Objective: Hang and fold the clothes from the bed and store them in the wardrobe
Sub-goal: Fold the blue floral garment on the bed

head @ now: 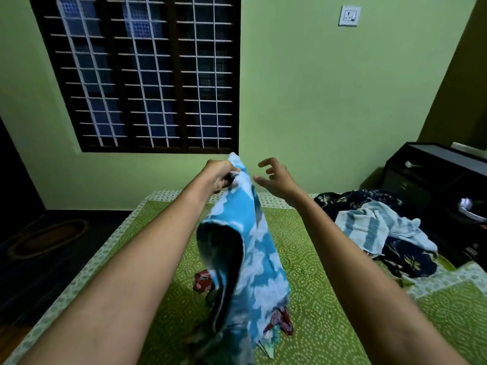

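A blue and white tie-dye garment (253, 254) hangs down over the green bed (329, 299), held up by its top edge. My left hand (220, 175) grips that top edge. My right hand (276, 177) hovers just to the right of the cloth with fingers spread and loosely bent, holding nothing. A red patterned cloth (203, 281) lies on the bed behind the hanging garment. Further right sits a heap of clothes: a light blue striped towel (374, 227) on top of a dark navy floral garment (405, 262).
A dark cabinet (434, 175) stands at the right beside the bed. A barred window (147, 72) fills the green wall ahead. The dark floor with an oval mat (50, 238) lies to the left of the bed.
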Demonstrator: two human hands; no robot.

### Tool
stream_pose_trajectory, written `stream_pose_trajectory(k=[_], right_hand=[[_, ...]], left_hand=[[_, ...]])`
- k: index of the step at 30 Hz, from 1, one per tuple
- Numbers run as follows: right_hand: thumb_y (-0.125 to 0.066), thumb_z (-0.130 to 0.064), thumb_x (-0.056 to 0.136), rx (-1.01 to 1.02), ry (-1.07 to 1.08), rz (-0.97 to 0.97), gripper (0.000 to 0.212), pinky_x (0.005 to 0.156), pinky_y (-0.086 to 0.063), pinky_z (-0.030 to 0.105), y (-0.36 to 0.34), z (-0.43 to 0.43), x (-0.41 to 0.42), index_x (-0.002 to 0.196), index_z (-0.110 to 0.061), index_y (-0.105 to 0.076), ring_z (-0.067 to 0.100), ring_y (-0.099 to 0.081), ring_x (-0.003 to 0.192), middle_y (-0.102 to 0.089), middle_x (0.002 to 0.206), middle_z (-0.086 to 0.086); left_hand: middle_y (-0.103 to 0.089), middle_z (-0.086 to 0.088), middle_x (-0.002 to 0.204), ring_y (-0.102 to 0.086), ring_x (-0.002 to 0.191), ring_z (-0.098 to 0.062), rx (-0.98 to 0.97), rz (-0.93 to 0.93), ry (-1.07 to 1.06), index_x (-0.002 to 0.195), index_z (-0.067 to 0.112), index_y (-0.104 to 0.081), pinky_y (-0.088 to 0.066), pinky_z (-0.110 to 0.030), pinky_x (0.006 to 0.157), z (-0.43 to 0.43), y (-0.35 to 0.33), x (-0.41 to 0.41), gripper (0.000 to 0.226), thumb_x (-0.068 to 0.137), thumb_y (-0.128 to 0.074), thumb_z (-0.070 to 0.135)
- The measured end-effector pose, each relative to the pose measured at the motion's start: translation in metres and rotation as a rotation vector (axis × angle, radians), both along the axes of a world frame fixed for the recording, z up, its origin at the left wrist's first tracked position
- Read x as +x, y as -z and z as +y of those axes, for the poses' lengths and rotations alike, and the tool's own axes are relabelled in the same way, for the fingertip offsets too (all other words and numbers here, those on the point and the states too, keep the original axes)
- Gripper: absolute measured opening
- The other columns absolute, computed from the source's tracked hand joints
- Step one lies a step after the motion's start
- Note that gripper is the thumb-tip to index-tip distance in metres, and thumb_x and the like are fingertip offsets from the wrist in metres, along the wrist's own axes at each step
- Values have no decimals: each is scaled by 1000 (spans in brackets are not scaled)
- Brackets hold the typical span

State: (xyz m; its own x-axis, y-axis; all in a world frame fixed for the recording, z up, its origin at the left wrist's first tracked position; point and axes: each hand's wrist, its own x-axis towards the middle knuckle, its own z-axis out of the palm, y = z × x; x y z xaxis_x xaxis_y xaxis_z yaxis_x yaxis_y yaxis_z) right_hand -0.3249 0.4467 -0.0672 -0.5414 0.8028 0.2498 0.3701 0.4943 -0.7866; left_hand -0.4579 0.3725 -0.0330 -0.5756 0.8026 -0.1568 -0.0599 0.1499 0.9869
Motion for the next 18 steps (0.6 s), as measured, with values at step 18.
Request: stream_pose_trajectory(k=[18], right_hand=[[-47,-19,94,502,151,-555,20,63,-37,33,-16,-32,-2,108,-6,-54,31,-57,85,-58,99,15]], left_hand=[[-37,-16,139,-56,102,-30,364,-320,-474,135,5,-24,-54,-38,83,-10,-7,13,52,89,-41,-10]])
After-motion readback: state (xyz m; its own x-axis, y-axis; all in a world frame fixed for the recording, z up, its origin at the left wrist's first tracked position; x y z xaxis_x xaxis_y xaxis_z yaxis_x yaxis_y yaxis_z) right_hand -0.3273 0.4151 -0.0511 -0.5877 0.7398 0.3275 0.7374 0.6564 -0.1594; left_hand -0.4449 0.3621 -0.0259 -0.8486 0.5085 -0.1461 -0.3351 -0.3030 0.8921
